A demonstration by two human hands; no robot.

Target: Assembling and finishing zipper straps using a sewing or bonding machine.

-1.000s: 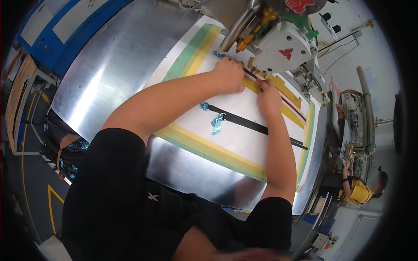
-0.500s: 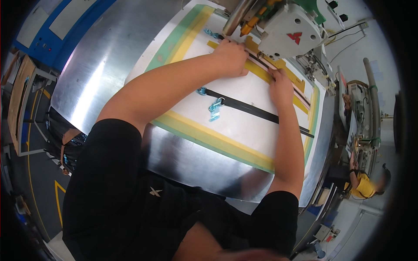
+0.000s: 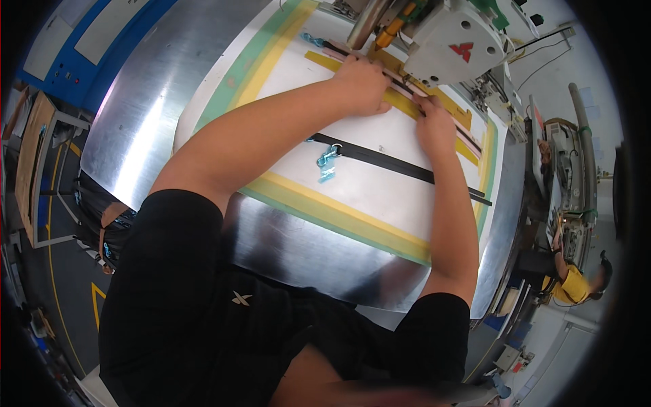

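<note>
Black strap (image 3: 400, 163) lying diagonally, left hand (image 3: 363, 85) and right hand (image 3: 434, 125) pressing tape (image 3: 407, 105) flat.

You are working in bright, even overhead light. The steel bench (image 3: 149, 115) throws a broad white glare streak at upper left, and your arms cast only soft shadows on the white panel (image 3: 380, 183). Focus is sharp at centre. Toward the rim the fisheye bends straight edges hard, detail smears, and the corners fall to black.
</note>
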